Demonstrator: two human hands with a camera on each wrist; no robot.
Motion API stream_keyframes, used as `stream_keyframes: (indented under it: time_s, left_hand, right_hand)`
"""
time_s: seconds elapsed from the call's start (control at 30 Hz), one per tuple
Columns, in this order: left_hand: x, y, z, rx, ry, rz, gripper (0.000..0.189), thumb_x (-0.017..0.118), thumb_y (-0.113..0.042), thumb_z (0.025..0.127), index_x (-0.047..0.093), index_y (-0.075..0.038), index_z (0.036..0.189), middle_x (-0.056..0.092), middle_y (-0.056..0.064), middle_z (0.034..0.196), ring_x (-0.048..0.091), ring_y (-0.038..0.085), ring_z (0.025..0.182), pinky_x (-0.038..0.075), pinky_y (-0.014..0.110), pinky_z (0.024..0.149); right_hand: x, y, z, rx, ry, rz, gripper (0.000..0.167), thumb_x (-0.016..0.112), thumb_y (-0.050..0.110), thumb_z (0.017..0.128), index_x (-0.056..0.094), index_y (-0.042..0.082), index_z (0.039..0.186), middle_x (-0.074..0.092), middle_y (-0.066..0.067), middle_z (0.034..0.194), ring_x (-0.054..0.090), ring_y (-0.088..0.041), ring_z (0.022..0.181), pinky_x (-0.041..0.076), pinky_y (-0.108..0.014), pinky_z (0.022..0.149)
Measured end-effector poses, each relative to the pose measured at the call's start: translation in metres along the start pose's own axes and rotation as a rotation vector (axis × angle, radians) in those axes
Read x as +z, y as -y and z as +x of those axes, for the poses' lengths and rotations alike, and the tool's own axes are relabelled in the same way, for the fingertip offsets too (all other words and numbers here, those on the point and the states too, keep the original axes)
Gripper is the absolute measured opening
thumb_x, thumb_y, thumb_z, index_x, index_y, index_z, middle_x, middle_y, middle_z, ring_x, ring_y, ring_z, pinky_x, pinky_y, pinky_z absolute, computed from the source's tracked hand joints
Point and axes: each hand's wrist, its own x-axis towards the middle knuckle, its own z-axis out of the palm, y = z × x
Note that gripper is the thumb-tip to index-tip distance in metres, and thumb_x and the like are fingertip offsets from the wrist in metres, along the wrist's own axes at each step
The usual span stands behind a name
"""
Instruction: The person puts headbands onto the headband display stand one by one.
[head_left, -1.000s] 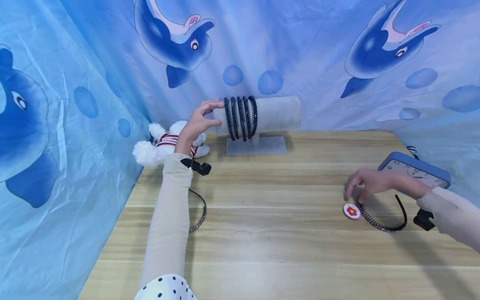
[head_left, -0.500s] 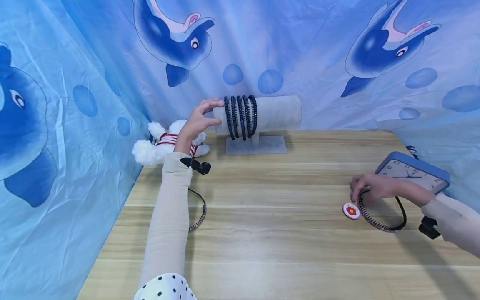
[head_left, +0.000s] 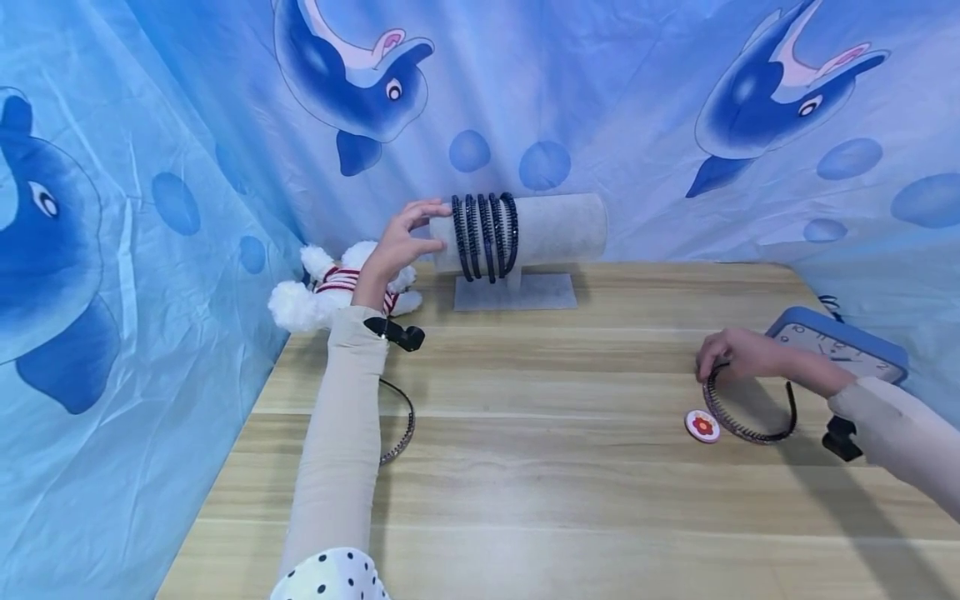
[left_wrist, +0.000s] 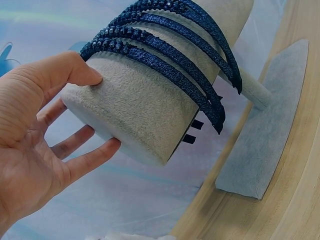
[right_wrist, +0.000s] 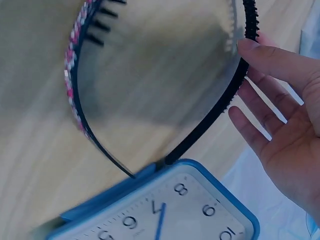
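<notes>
My left hand [head_left: 401,246] grips the left end of a grey velvet cylinder on a stand [head_left: 562,225]. In the left wrist view its thumb [left_wrist: 82,72] presses on the velvet beside the dark headbands [left_wrist: 165,75], with the other fingers at the round end. Several of these sparkly headbands circle the left half of the cylinder. At the right, my right hand [head_left: 738,354] pinches one arm of a headband [head_left: 765,438]. The right wrist view shows this headband [right_wrist: 232,90] as black with comb teeth and pink and white stones.
A round flower badge [head_left: 702,426] lies by the right headband. Behind the right hand is a blue-framed clock [head_left: 862,337]. Another headband [head_left: 409,425] lies beside my left forearm, partly covered by it. A white plush toy [head_left: 291,306] in red stripes sits at the back left.
My right hand has come down onto the headband, taken hold of its arm and shifted it slightly left and back, off the badge's side. My left hand has stayed at the stand.
</notes>
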Motion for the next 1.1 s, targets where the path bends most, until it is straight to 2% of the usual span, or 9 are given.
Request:
stream_keyframes:
  time_s: [0.13,0.23,0.37,0.67,0.83,0.93,1.1]
  left_hand:
    - [0.000,-0.001,0.000,0.002,-0.001,0.005,0.054,0.069,0.004,0.089,0.056,-0.002,0.141,0.033,0.007,0.164,0.037,0.035,0.145,0.044,0.048,0.114]
    - [0.001,-0.001,-0.001,0.008,0.001,0.006,0.054,0.069,0.004,0.089,0.056,-0.002,0.141,0.033,0.007,0.164,0.037,0.034,0.145,0.044,0.048,0.114]
    - [0.001,-0.002,-0.001,0.011,0.004,0.003,0.054,0.069,0.004,0.088,0.056,-0.001,0.141,0.033,0.007,0.164,0.037,0.035,0.145,0.043,0.049,0.114]
    - [0.001,-0.002,0.000,-0.001,0.000,0.006,0.055,0.069,0.004,0.088,0.056,-0.002,0.141,0.033,0.007,0.164,0.038,0.035,0.145,0.042,0.049,0.115]
    - [0.000,-0.003,-0.002,-0.006,-0.002,0.005,0.055,0.068,0.004,0.088,0.056,-0.002,0.141,0.033,0.007,0.164,0.037,0.035,0.146,0.042,0.049,0.116]
    - [0.000,-0.003,-0.002,-0.009,-0.003,0.005,0.054,0.068,0.004,0.089,0.056,-0.002,0.141,0.033,0.007,0.164,0.037,0.035,0.146,0.043,0.049,0.115]
    - [0.000,-0.002,-0.003,-0.016,-0.003,0.001,0.055,0.068,0.004,0.089,0.056,-0.003,0.142,0.033,0.006,0.164,0.037,0.034,0.146,0.045,0.048,0.114]
  right_hand:
    - [-0.015,0.004,0.007,0.172,0.042,-0.039,0.025,0.083,-0.005,0.073,0.077,0.017,0.084,0.075,0.001,0.090,0.066,-0.003,0.088,0.057,-0.028,0.076]
    - [-0.027,0.007,0.013,0.252,0.074,-0.021,0.020,0.080,-0.005,0.078,0.077,0.011,0.088,0.076,-0.001,0.091,0.069,-0.007,0.086,0.059,-0.028,0.075]
    - [-0.043,0.011,0.020,0.315,0.109,0.018,0.015,0.078,-0.006,0.081,0.075,0.004,0.092,0.076,-0.004,0.091,0.070,-0.009,0.084,0.059,-0.025,0.072]
    - [-0.068,0.014,0.031,0.421,0.153,0.080,0.019,0.076,-0.006,0.081,0.069,-0.002,0.097,0.073,-0.013,0.097,0.068,-0.009,0.083,0.058,-0.026,0.068]
    - [-0.080,0.016,0.035,0.502,0.188,0.053,0.030,0.076,0.002,0.086,0.070,-0.004,0.115,0.073,-0.016,0.107,0.066,-0.010,0.082,0.059,-0.030,0.065]
    - [-0.086,0.014,0.036,0.523,0.199,0.058,0.038,0.074,0.006,0.090,0.066,-0.004,0.126,0.071,-0.017,0.112,0.066,-0.012,0.086,0.061,-0.033,0.070]
    - [-0.094,0.010,0.037,0.549,0.206,0.124,0.042,0.072,0.009,0.092,0.062,-0.004,0.131,0.068,-0.016,0.112,0.067,-0.015,0.090,0.063,-0.035,0.074]
